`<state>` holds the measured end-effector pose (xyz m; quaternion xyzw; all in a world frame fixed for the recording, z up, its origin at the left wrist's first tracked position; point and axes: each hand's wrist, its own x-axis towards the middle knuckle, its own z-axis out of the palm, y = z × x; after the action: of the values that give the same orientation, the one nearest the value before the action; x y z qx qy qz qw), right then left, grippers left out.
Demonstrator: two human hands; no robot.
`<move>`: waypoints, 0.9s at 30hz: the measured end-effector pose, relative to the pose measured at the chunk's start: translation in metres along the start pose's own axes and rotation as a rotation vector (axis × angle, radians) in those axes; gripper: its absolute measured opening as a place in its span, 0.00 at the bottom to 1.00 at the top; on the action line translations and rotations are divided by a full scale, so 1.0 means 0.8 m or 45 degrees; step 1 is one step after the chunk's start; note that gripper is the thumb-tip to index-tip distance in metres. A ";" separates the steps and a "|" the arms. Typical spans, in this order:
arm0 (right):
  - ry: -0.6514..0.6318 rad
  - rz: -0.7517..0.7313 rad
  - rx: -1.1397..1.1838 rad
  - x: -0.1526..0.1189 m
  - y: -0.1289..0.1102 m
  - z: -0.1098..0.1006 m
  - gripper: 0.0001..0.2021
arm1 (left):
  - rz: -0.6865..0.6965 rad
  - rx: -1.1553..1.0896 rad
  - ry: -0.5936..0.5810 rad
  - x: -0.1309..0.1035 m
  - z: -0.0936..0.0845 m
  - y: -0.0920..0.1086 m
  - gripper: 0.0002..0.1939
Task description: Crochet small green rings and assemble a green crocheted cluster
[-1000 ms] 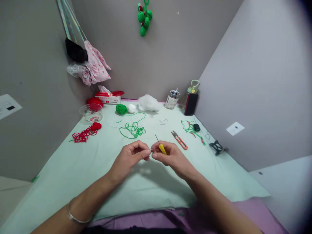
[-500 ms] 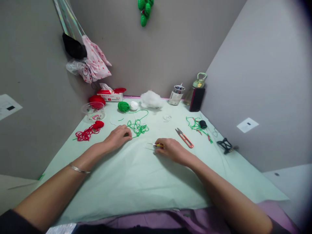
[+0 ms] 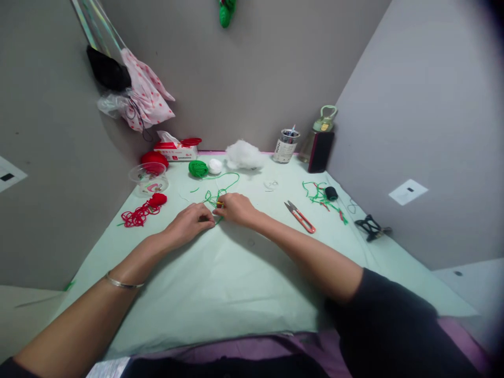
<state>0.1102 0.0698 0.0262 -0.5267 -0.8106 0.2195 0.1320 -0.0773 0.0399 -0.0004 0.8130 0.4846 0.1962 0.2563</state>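
Right fingers (image 3: 226,199) farther left, shut on hook (image 3: 219,203)

At the back of the surface (image 3: 236,294), a tissue box (image 3: 177,153) sits left of a labelled holder (image 3: 284,150) with pens. A dark phone (image 3: 321,152) stands upright before a green-lidded bottle (image 3: 324,122). A black stand (image 3: 370,228) lies near the right edge. A black pouch (image 3: 108,69) and a pink dotted bag (image 3: 147,97) hang at left; 2 white plates (image 3: 408,192) are on the walls.
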 end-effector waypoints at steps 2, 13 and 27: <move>0.020 0.000 0.001 0.012 -0.006 0.002 0.03 | -0.001 0.003 0.000 -0.003 -0.001 0.000 0.09; 0.012 0.042 0.135 0.019 0.006 -0.040 0.12 | 0.012 -0.069 0.014 -0.005 -0.002 -0.004 0.10; -0.087 0.073 0.710 0.020 -0.006 -0.051 0.09 | -0.078 -0.264 0.416 -0.009 -0.025 0.004 0.12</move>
<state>0.1181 0.0914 0.0641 -0.4851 -0.7077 0.4552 0.2380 -0.0900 0.0366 0.0170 0.7245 0.5214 0.3667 0.2624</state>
